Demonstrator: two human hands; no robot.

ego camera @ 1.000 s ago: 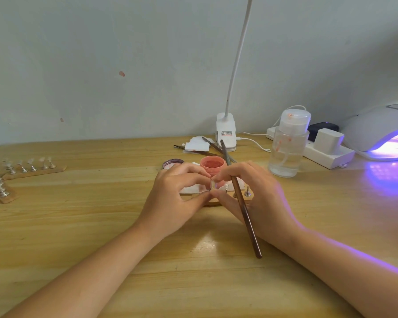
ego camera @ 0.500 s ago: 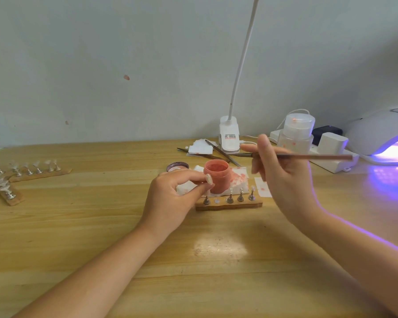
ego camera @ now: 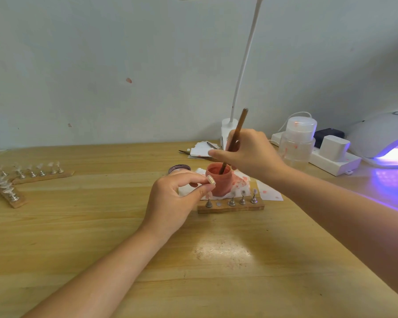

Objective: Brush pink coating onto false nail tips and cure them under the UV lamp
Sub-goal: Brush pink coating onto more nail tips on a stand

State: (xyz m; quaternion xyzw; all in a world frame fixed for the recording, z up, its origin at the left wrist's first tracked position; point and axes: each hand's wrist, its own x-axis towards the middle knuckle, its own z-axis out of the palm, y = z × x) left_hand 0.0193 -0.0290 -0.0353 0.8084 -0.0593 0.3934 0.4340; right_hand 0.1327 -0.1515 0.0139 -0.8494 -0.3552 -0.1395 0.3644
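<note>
My left hand (ego camera: 172, 203) pinches a clear false nail tip (ego camera: 210, 179) between thumb and fingers, just left of the open pink jar (ego camera: 218, 179). My right hand (ego camera: 251, 154) grips a brown brush (ego camera: 236, 136) held steeply, its lower end dipped inside the jar. In front of the jar lies a wooden strip (ego camera: 230, 207) with small metal stands carrying nail tips; one socket on it holds no stand. The UV lamp (ego camera: 381, 138) glows violet at the far right.
Two more wooden strips with clear tips (ego camera: 41, 173) lie at the far left. A clear pump bottle (ego camera: 298, 143), a white power strip with a plug (ego camera: 333, 157), a desk lamp base (ego camera: 226, 129), stained paper (ego camera: 268, 192) and a jar lid (ego camera: 179, 168) stand behind.
My hands parted over the strip. The left hand lifted a nail tip. The right hand swung the brush from level to steep and dipped it into the pink jar.
</note>
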